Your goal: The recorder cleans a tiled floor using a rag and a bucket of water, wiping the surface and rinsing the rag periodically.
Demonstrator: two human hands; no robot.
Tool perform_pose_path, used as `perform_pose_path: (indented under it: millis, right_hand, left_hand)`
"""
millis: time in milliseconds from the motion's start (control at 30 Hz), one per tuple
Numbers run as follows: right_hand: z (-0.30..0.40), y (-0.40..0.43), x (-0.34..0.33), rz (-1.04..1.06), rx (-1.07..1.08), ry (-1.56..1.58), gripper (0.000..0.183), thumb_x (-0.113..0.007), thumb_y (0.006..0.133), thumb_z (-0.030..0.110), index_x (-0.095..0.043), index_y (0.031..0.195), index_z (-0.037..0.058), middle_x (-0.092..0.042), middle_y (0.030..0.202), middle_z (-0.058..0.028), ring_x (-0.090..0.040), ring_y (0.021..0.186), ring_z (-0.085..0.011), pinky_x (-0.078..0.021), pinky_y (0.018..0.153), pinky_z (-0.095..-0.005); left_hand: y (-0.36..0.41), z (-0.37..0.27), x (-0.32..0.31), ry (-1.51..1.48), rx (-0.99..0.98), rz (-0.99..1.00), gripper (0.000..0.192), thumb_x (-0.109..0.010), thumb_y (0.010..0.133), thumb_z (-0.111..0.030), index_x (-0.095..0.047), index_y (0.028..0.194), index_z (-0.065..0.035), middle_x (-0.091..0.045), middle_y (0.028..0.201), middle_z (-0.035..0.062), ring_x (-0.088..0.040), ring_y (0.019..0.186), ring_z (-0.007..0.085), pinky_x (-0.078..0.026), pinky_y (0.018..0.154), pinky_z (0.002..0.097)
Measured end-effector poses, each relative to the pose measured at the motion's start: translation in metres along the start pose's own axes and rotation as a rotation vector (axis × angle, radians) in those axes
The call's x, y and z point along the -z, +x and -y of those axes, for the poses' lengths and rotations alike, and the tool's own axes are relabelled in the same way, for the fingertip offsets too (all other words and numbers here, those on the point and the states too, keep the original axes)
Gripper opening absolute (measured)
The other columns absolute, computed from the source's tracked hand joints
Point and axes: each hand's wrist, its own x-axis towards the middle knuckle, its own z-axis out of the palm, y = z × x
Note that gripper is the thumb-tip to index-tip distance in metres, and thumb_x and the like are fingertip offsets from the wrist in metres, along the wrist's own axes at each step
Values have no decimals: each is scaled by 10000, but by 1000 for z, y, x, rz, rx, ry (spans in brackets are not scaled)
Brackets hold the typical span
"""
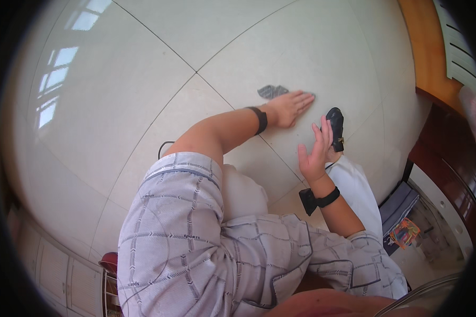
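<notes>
My left hand [292, 107] lies flat, palm down, over a small grey piece of fabric [272, 92] on the tiled floor. Part of the fabric sticks out behind the hand and a bit shows by the fingertips; the middle is hidden under the palm. My right hand [318, 149] is raised with the fingers extended and the thumb apart, holding nothing. Just beyond it is a black shoe [335, 127] with a gold-coloured buckle, worn on my foot. Black straps circle both wrists, and a small dark device [308, 201] sits on the right one.
Pale floor tiles [158, 91] with dark joints spread around me. Dark red wooden furniture [440, 138] stands at the right, above an open shelf holding a colourful item [406, 233]. White cabinet doors [51, 265] and a red container [109, 262] appear at lower left.
</notes>
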Motion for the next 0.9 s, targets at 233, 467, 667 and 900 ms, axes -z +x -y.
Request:
perform_pose_path:
  millis: [233,467,667,900]
  right_hand:
    - [-4,3,-4,-68,-15,-27,530,-555,835,202,-384,1282,-25,-249,1431,-271,-210,1319,-442,-175,1070,-510]
    - [-2,16,-25,20,14,32,535,-581,810,161,-396,1279,-18,-248,1437,-249,-205,1321,-438,-184,1067,-514]
    - [-9,13,-38,43,18,96,530,-564,832,202,-392,1280,-24,-246,1435,-256,-205,1319,-444,-186,1066,-514]
    - [-37,-5,-38,51,-50,131,530,-562,824,152,-371,1281,-35,-232,1435,-277,-197,1319,-455,-170,1066,-524]
  left_hand:
    - [-44,6,4,67,61,-62,573,-446,842,-199,-361,1357,37,-287,1466,136,-267,1355,240,-180,1117,433]
    - [-138,178,139,407,1216,-316,642,-441,881,-354,-284,1401,-13,-244,1487,115,-227,1373,242,-162,1114,470]
    - [-141,235,170,472,1530,-468,700,-432,889,-404,-262,1391,53,-249,1472,184,-211,1372,309,-155,1105,499]
    - [-28,256,134,421,1064,-347,678,-431,881,-393,-290,1388,35,-234,1484,163,-196,1380,285,-160,1117,461]
